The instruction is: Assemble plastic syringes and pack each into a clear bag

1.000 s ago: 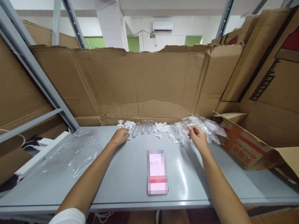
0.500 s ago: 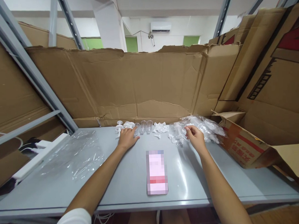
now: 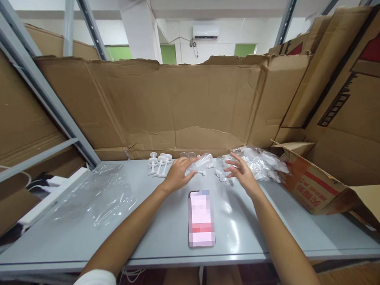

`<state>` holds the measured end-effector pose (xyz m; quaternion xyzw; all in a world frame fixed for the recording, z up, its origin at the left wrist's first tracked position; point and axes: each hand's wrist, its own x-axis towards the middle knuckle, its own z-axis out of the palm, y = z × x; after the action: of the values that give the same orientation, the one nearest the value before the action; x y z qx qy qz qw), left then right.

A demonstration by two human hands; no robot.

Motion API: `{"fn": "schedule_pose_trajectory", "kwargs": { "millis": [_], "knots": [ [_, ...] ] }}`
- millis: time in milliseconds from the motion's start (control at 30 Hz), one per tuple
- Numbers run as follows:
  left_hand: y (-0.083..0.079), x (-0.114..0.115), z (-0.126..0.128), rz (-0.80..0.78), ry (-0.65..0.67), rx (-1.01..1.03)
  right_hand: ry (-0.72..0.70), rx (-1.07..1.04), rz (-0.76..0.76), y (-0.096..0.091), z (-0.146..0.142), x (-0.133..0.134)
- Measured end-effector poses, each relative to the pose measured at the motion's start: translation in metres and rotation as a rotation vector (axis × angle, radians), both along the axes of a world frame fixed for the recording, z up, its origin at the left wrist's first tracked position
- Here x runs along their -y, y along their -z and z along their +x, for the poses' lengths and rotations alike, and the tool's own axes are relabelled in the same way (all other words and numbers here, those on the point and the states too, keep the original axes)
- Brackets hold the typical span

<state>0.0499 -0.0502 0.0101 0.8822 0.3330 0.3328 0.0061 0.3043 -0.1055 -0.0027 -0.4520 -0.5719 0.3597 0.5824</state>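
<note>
My left hand [image 3: 178, 175] is closed around one end of a clear ridged plastic tube [image 3: 204, 160], which lies tilted to the right just above the table. Behind that hand, the rims of other clear tubes [image 3: 191, 155] show, mostly hidden. White disc-topped plastic stems [image 3: 161, 160] lie to its left. My right hand [image 3: 242, 174] is raised with its fingers apart and nothing in them. It is beside a clear bag [image 3: 263, 160] of white and clear plastic parts. Small white pieces [image 3: 221, 176] lie left of the bag.
A phone [image 3: 201, 219] with a blurred screen lies in front of me. Flat clear plastic film [image 3: 98, 197] covers part of the left side, beside a white power strip [image 3: 58, 194]. An open carton [image 3: 317, 183] is at right; a cardboard wall [image 3: 188, 100] closes off the back.
My left hand has moved right, bringing a clear tube out of the row toward the middle. My right hand has opened its pinched fingers beside the bag.
</note>
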Motion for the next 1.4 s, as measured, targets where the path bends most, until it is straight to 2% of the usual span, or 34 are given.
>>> {"fn": "schedule_pose_trajectory", "kwargs": {
  "millis": [100, 200, 267, 367, 400, 467, 567, 633, 733, 900, 1000, 1100, 1300, 1400],
  "knots": [
    [-0.009, 0.015, 0.024, -0.081, 0.204, -0.02, -0.187, -0.104, -0.036, -0.003, -0.006, 0.006],
    [-0.013, 0.019, 0.041, -0.121, 0.26, -0.023, -0.206, -0.13, -0.048, -0.002, -0.005, 0.005],
    [-0.01, 0.011, 0.046, -0.117, 0.17, -0.031, -0.094, -0.146, -0.012, -0.001, 0.0, 0.001],
    [0.004, -0.01, 0.049, -0.114, -0.111, -0.101, 0.177, -0.129, 0.06, 0.001, 0.009, -0.005],
    [0.011, -0.018, 0.05, -0.12, -0.159, -0.108, 0.261, -0.095, 0.072, 0.001, 0.012, -0.007],
    [0.026, -0.031, 0.052, -0.131, -0.188, -0.118, 0.382, -0.026, 0.08, 0.003, 0.016, -0.009],
    [0.044, -0.04, 0.058, -0.147, -0.177, -0.126, 0.425, 0.02, 0.072, 0.003, 0.017, -0.01],
    [0.05, -0.039, 0.062, -0.151, -0.159, -0.12, 0.415, 0.022, 0.071, 0.003, 0.016, -0.01],
    [0.051, -0.028, 0.064, -0.157, -0.132, -0.082, 0.406, 0.02, 0.067, 0.003, 0.014, -0.008],
    [0.039, -0.001, 0.058, -0.191, -0.088, 0.036, 0.296, -0.027, 0.074, -0.001, 0.008, -0.003],
    [0.032, 0.011, 0.054, -0.269, -0.034, 0.196, 0.221, -0.016, 0.134, -0.003, -0.001, 0.002],
    [0.026, 0.017, 0.05, -0.363, 0.048, 0.373, 0.164, 0.032, 0.173, -0.005, -0.01, 0.006],
    [0.017, 0.028, 0.039, -0.461, 0.102, 0.485, -0.011, 0.025, 0.174, -0.001, -0.019, 0.01],
    [0.013, 0.034, 0.031, -0.55, 0.14, 0.533, -0.05, 0.034, 0.139, -0.001, -0.022, 0.012]
  ]
}}
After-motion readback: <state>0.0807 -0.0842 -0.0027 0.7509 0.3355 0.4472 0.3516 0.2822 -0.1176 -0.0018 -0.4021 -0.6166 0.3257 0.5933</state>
